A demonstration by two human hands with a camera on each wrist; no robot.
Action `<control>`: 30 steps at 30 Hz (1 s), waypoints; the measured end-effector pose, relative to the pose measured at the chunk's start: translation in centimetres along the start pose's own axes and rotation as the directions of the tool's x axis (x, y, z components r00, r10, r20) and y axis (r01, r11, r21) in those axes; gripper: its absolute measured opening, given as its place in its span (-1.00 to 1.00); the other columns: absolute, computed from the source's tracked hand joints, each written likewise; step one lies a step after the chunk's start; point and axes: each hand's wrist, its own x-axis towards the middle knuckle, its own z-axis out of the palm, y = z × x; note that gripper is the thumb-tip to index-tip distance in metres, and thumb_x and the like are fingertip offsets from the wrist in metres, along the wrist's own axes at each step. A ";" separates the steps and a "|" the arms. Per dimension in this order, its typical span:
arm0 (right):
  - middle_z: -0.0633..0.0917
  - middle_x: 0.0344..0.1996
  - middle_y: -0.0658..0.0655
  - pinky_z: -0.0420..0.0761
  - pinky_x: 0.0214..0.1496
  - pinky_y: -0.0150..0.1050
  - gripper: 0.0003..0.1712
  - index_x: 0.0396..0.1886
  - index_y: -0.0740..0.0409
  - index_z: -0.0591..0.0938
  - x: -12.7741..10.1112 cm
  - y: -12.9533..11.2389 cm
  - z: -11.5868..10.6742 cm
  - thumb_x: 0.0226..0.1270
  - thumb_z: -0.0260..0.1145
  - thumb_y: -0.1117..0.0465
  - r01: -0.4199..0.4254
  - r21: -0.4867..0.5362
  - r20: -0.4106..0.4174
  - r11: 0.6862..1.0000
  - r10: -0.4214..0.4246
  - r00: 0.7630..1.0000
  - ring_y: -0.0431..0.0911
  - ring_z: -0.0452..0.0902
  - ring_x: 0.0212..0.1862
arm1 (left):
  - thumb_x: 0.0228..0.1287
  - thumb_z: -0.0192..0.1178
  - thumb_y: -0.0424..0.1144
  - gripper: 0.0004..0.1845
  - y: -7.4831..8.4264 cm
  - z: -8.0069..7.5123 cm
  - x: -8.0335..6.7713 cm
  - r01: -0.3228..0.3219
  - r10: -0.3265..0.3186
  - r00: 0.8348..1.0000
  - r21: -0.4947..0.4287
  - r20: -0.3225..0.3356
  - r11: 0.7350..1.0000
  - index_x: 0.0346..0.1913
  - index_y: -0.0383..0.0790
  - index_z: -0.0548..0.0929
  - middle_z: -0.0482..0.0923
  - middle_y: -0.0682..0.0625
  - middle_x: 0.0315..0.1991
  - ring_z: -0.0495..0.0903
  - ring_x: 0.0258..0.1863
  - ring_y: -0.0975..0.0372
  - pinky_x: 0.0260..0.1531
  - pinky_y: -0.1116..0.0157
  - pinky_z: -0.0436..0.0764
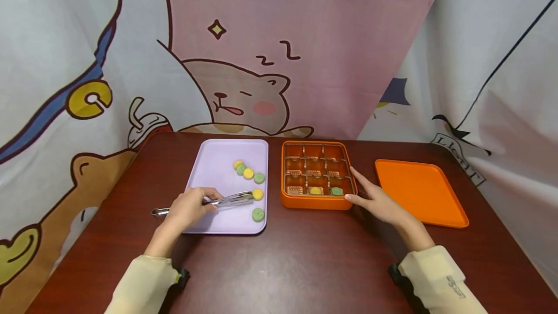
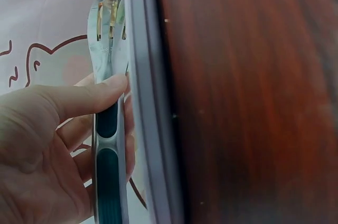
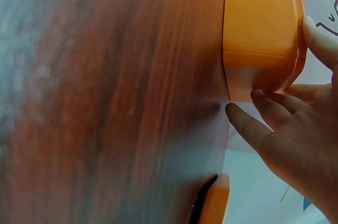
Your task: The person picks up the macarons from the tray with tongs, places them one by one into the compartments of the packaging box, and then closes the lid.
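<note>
- Cartoon-printed curtains hang behind our dark wooden worktop (image 1: 296, 265).
- Our left hand (image 1: 188, 210) grips metal tongs (image 1: 226, 201), fingers curled round the handle; the tips lie closed over the lilac tray (image 1: 213, 159), just beside a yellow cookie (image 1: 257, 194).
- More cookies, green and yellow, lie on that tray; one green cookie (image 1: 258, 214) sits near its front edge.
- Our right hand (image 1: 379, 202) rests against the orange box (image 1: 316, 202) at its near right corner, fingers fairly straight and touching the wall, gripping nothing.
- Two cookies sit in the box's front compartments.
- An orange lid (image 1: 418, 190) lies flat to the right, apart from the box.
</note>
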 end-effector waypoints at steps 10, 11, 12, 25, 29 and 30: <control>-0.08 0.60 0.33 -0.01 0.41 0.47 -0.03 0.64 0.05 -0.16 0.1 0.0 0.1 0.49 0.19 -0.04 -0.002 -0.003 -0.005 1.000 0.002 1.000 0.41 -0.14 0.55 | 0.09 0.43 -0.34 -0.75 0.5 -1.2 0.2 -0.023 0.023 0.998 -0.002 -0.052 1.000 -0.16 0.04 0.79 0.79 -0.05 -0.22 0.73 -0.26 0.09 -0.44 0.14 0.52; -0.08 0.60 0.33 -0.01 0.41 0.48 -0.03 0.64 0.05 -0.16 0.1 0.0 0.1 0.49 0.19 -0.04 -0.001 -0.001 -0.005 1.000 0.001 1.000 0.41 -0.14 0.55 | 0.09 0.43 -0.35 -0.75 0.7 -1.2 0.3 -0.029 0.028 0.998 -0.010 -0.057 1.000 -0.16 0.03 0.79 0.79 -0.05 -0.22 0.73 -0.27 0.10 -0.44 0.15 0.52; -0.08 0.60 0.33 -0.01 0.41 0.48 -0.03 0.64 0.06 -0.15 0.1 0.1 0.1 0.49 0.19 -0.03 0.000 -0.001 -0.005 1.000 0.000 1.000 0.41 -0.14 0.56 | 0.09 0.43 -0.34 -0.75 0.9 -1.3 0.4 -0.036 0.035 0.998 -0.018 -0.061 0.999 -0.16 0.02 0.79 0.79 -0.05 -0.23 0.73 -0.28 0.12 -0.43 0.15 0.52; -0.07 0.61 0.32 0.00 0.42 0.46 -0.04 0.64 0.05 -0.16 0.8 -0.2 -0.4 0.50 0.18 -0.03 0.009 -0.012 0.002 1.000 -0.009 1.000 0.40 -0.12 0.56 | 0.13 0.43 -0.30 -0.76 4.5 -0.9 2.6 -0.121 0.111 0.988 -0.088 -0.106 0.989 -0.11 -0.03 0.79 0.79 -0.06 -0.20 0.71 -0.29 0.15 -0.34 0.15 0.53; -0.07 0.60 0.34 0.02 0.40 0.48 -0.02 0.64 0.06 -0.16 0.3 0.0 -0.3 0.49 0.19 -0.03 -0.005 -0.010 0.011 1.000 0.005 1.000 0.42 -0.11 0.55 | 0.12 0.44 -0.27 -0.73 5.7 -0.1 3.3 -0.139 0.130 0.987 -0.098 -0.089 0.985 -0.08 -0.05 0.78 0.79 -0.07 -0.24 0.69 -0.35 0.18 -0.37 0.17 0.53; -0.07 0.60 0.35 0.01 0.40 0.48 -0.02 0.64 0.06 -0.16 0.2 0.0 -0.2 0.49 0.20 -0.02 -0.006 -0.005 0.008 1.000 0.006 1.000 0.43 -0.12 0.54 | 0.12 0.44 -0.27 -0.73 5.9 0.1 3.5 -0.141 0.133 0.987 -0.099 -0.087 0.985 -0.08 -0.05 0.78 0.79 -0.07 -0.25 0.68 -0.37 0.19 -0.39 0.17 0.52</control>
